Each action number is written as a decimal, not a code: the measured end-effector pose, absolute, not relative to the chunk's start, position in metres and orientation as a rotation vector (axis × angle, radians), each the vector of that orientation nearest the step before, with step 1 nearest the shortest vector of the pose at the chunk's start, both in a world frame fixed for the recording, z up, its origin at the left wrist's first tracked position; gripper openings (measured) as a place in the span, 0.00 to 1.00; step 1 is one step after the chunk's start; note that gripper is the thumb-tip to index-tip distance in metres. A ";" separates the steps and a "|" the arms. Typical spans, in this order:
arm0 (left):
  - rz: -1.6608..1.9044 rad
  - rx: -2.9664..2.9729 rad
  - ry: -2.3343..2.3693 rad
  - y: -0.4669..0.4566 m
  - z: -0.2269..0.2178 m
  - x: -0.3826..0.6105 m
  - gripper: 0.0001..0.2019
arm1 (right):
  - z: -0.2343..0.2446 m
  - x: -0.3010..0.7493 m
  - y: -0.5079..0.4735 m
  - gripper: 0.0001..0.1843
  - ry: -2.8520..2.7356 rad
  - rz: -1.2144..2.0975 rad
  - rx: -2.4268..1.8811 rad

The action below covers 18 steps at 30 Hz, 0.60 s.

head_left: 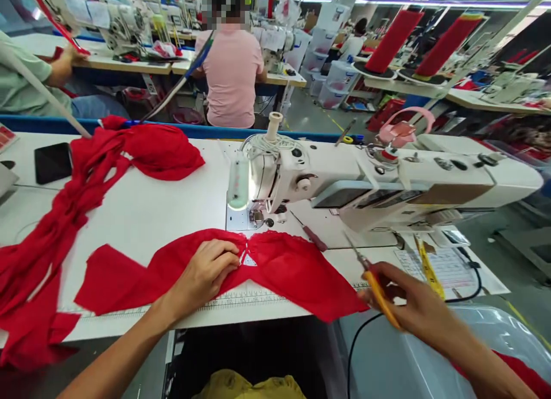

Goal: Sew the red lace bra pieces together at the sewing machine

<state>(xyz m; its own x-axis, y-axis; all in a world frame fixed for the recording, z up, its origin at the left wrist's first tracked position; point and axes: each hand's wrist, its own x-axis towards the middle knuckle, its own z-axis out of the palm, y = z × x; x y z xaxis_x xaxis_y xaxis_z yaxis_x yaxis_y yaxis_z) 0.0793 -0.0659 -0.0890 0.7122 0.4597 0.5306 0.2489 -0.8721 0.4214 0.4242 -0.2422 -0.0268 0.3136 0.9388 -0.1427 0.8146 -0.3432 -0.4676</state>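
Observation:
A red fabric piece (297,261) with two cup-like halves lies across the table edge in front of the sewing machine (301,169). The halves meet at a narrow middle with a small gap. My left hand (210,267) rests on the left half, fingertips closed on the cloth beside that gap. In my right hand (400,293) is a pair of scissors (381,298) with orange handles, blades pointing up and left. The right fingertips are close to the fabric's right corner; whether they touch it I cannot tell. A dark-handled pointed tool (314,238) lies by the machine bed.
A long bundle of red fabric (81,198) trails down the table's left side beside a black phone (53,163). Right of the machine are a yellow tape measure (430,270) and papers. A clear plastic bin (486,341) stands below right. Co-workers (232,72) sit beyond.

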 end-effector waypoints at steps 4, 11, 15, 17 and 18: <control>0.943 2.600 0.547 -0.067 -0.088 0.079 0.06 | -0.004 0.350 -0.221 0.21 -1.340 1.797 -1.799; 0.965 2.617 0.536 -0.068 -0.088 0.079 0.07 | -0.030 0.302 -0.197 0.38 -1.026 2.140 -1.424; 0.970 2.649 0.524 -0.069 -0.087 0.079 0.07 | -0.039 0.301 -0.193 0.37 -0.950 2.176 -1.425; 0.974 2.655 0.524 -0.069 -0.086 0.079 0.06 | -0.040 0.301 -0.192 0.37 -0.931 2.166 -1.434; 0.972 2.655 0.525 -0.069 -0.086 0.079 0.06 | -0.040 0.300 -0.192 0.37 -0.926 2.168 -1.436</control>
<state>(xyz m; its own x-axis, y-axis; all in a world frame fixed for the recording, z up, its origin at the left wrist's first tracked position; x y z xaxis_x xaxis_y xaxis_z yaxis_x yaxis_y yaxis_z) 0.0793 -0.0692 -0.0858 0.7101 0.4197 0.5653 0.2421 -0.8995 0.3636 0.3000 -0.1919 -0.0397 -0.4062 0.6288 -0.6631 0.0443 -0.7112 -0.7016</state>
